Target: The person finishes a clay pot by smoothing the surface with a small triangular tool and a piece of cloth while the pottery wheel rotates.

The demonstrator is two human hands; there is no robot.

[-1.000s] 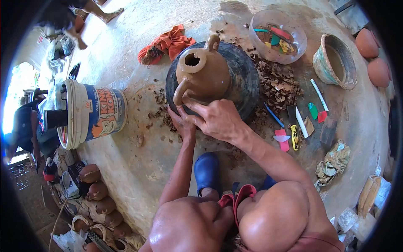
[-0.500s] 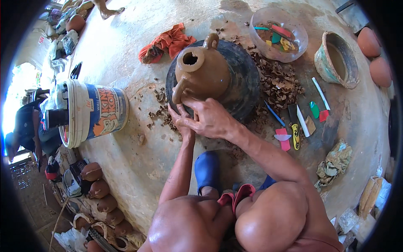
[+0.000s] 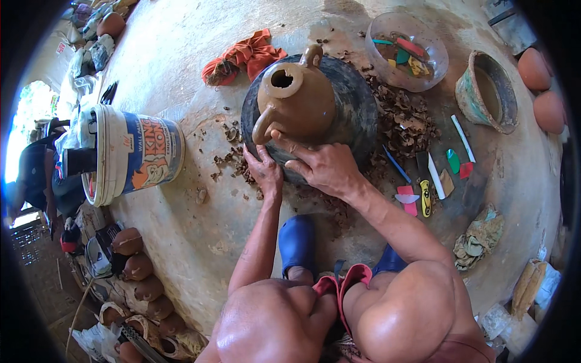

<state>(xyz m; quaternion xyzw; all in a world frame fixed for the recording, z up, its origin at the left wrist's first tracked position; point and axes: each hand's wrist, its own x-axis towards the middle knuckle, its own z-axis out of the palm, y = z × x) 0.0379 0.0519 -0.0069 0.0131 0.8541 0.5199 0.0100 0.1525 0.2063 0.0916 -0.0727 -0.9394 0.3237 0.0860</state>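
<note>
We see a plain mid-brown clay jug (image 3: 302, 112) on a charcoal-black disc (image 3: 358, 118) streaked with grey. The floor (image 3: 212, 236) is pale grey, blotched with tan. Past the disc's far left rim, we find a bright orange cloth (image 3: 254, 51); off its right rim, dark brown scraps (image 3: 404, 118). Toward the floor's left edge, a white bucket (image 3: 121, 158) wears a blue band with orange artwork. Toward the right edge, we note a basin (image 3: 469, 94) mottled green and off-white, and reddish terracotta pots (image 3: 535, 69). Nearer lie a white stick (image 3: 463, 138), a green oval (image 3: 452, 161), a red piece (image 3: 466, 170) and a yellow handle (image 3: 425, 201) patterned in black.
</note>
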